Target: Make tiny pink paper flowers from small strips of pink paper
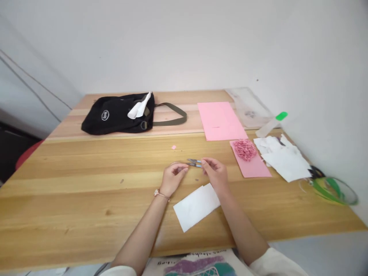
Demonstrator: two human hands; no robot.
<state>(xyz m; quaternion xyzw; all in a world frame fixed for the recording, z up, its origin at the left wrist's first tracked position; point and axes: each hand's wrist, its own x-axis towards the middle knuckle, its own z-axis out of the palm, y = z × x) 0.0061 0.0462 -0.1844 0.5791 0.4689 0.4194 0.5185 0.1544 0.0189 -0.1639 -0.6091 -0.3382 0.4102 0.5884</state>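
My right hand [214, 171] grips a small pair of thread snips [194, 162] with light-blue handles, its dark blades pointing left. The fingers of my left hand [173, 175] are pinched together at the blade tips. Whatever they hold there is too small to make out. Just below my hands, partly behind my right wrist, lies a folded white paper [197, 207]. Beyond the snips, a tiny pink paper piece [173, 147] rests on the wooden table [86, 199].
At the back left lies a black bag [117, 115] with white tissue on it. Pink sheets [221, 122], a pile of pink shreds [245, 149] on pink paper, a green-capped bottle [271, 124], crumpled white paper [287, 163] and a green tape roll [333, 190] lie to the right.
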